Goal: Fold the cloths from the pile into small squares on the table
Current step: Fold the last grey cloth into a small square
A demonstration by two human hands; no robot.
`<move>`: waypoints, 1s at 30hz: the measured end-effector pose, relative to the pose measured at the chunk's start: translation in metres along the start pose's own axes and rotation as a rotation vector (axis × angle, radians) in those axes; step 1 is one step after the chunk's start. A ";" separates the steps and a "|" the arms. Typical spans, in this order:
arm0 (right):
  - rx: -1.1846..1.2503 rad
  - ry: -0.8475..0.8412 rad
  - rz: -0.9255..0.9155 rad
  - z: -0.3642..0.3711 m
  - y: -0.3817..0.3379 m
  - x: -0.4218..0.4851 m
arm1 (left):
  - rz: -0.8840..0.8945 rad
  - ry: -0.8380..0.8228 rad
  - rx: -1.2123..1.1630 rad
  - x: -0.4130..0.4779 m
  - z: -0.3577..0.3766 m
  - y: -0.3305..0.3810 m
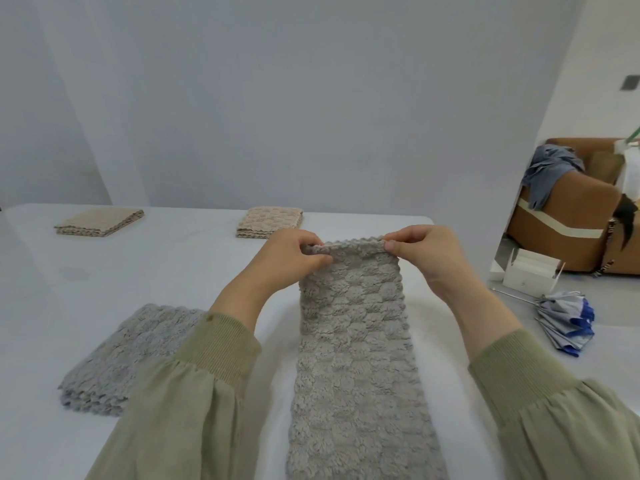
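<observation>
Grey fleece cloth (353, 341) strip: left hand (291, 258), right hand (422, 254) pinch far corners; no legible writing.

We see the taupe cloth (353, 341) folded into a long strip running from 6 toward 12 o'clock, its far edge raised. The grey pile (121, 358) lies at 8 o'clock, one beige square (98, 221) at 11, another beige square (270, 221) at 12.

No writing can be read; marks on the strap (604, 266) beside the sofa (568, 216) are too blurred.
</observation>
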State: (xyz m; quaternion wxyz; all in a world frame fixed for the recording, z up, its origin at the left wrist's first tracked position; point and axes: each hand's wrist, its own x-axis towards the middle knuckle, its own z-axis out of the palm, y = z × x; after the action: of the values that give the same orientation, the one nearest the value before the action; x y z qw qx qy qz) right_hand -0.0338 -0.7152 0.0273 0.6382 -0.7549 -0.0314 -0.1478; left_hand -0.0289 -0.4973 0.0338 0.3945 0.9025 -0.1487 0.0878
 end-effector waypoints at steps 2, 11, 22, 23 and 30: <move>-0.029 0.058 -0.011 0.000 -0.006 -0.001 | 0.000 0.028 -0.012 0.001 -0.002 0.004; 0.007 0.112 -0.024 -0.001 -0.072 -0.014 | 0.053 0.139 -0.155 -0.006 -0.037 0.056; -0.018 0.160 -0.202 -0.016 -0.161 -0.052 | 0.216 0.301 -0.083 -0.042 -0.107 0.118; -0.022 0.160 -0.210 -0.017 -0.166 -0.056 | 0.215 0.308 -0.070 -0.045 -0.110 0.121; 0.039 0.077 -0.191 -0.024 -0.190 -0.069 | 0.174 0.231 -0.097 -0.066 -0.133 0.139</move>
State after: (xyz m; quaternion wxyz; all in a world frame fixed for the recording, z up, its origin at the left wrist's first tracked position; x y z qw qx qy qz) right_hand -0.1489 -0.6944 0.1939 0.6367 -0.7295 -0.0817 -0.2363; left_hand -0.1432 -0.4761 0.2007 0.4430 0.8501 -0.1840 0.2173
